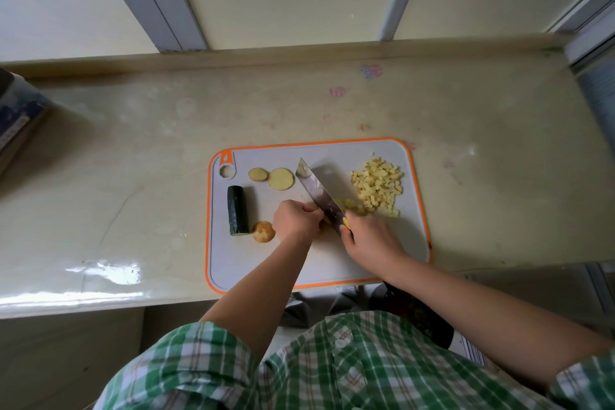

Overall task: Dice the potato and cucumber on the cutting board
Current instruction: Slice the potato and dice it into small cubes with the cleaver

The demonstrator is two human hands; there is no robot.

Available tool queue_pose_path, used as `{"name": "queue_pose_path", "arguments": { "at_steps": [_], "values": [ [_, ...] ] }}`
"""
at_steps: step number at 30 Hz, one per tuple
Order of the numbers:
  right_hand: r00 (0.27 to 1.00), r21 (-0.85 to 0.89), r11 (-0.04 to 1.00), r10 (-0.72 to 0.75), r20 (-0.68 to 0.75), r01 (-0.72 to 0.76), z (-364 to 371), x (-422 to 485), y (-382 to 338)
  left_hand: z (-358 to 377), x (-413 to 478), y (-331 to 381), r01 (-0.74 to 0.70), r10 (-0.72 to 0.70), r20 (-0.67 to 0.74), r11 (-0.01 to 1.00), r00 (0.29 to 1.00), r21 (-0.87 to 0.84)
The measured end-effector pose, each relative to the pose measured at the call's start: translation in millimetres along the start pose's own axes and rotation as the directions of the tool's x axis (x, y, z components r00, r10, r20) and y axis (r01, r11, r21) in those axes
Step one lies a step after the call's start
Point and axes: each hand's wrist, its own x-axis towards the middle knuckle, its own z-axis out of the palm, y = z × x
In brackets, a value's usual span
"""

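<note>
A grey cutting board (382,153) with an orange rim lies on the counter. My right hand (369,240) grips the handle of a cleaver (317,191), whose blade slants up and to the left. My left hand (296,220), fingers curled, sits against the blade's left side; what it holds down is hidden. A pile of diced potato (377,185) lies at the board's right. Two potato slices (281,179) lie at the upper left, a potato end piece (264,232) sits by my left hand, and a dark green cucumber piece (238,210) lies at the left.
The beige stone counter (133,160) runs to a raised back ledge under a window. A dark box (16,116) sits at the far left edge. The board's near edge reaches the counter's front edge.
</note>
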Motion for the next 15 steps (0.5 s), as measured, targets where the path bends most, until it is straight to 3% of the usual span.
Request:
{"name": "queue_pose_path", "arguments": {
  "at_steps": [5,10,13,15],
  "values": [
    [1.000,0.013,1.000,0.005,-0.020,-0.005,0,1,2,-1,2,-2,-0.030,0.030,0.019,1.000,0.999,0.005],
    [0.997,0.283,0.957,0.070,-0.039,-0.056,-15,12,20,-7,-2,-1,-0.135,0.131,0.039,0.984,0.991,0.118],
    [0.983,0.472,0.871,0.179,-0.050,-0.135,-28,17,30,-13,-2,0,-0.307,0.308,0.032,0.925,0.951,0.226],
    [0.972,0.569,0.801,0.235,-0.012,-0.187,-35,18,35,-15,1,2,-0.470,0.468,0.092,0.819,0.879,0.328]
  ]
}}
